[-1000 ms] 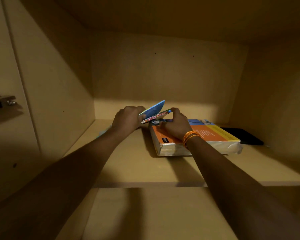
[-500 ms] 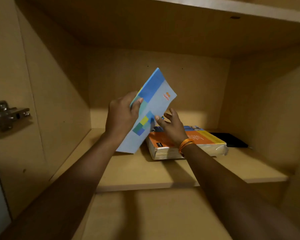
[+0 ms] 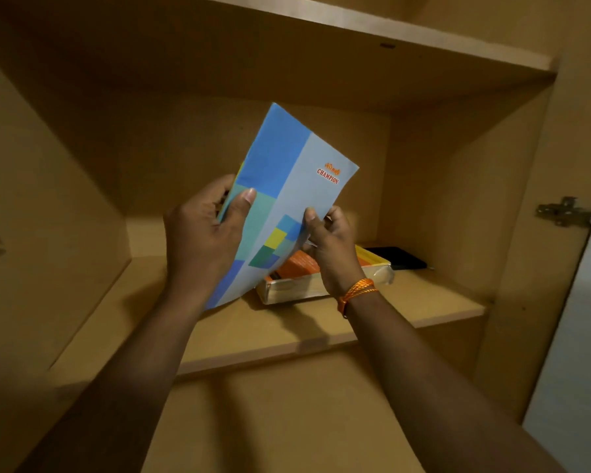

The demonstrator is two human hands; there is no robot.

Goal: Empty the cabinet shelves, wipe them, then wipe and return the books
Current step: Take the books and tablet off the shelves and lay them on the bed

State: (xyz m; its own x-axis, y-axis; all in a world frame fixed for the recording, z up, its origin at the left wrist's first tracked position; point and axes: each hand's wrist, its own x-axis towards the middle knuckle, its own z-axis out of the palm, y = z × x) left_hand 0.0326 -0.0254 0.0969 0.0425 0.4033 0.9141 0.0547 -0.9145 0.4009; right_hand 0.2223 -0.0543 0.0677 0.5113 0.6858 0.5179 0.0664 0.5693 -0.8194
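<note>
Blue notebook (image 3: pixel 287 186) held tilted at frame centre, left hand (image 3: pixel 202 233) gripping its left edge, right hand (image 3: pixel 328 244) pinching its right edge, thick orange book (image 3: pixel 301 264) lying on shelf (image 3: pixel 321 329) behind, black object (image 3: pixel 400 256) beside it at right

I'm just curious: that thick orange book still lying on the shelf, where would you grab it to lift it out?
Probably by its near long edge, from the front. The thick orange book lies flat on the shelf with its page block facing the opening, so fingers can slip under there and a thumb go on top. The right hand is already just above it.
</note>
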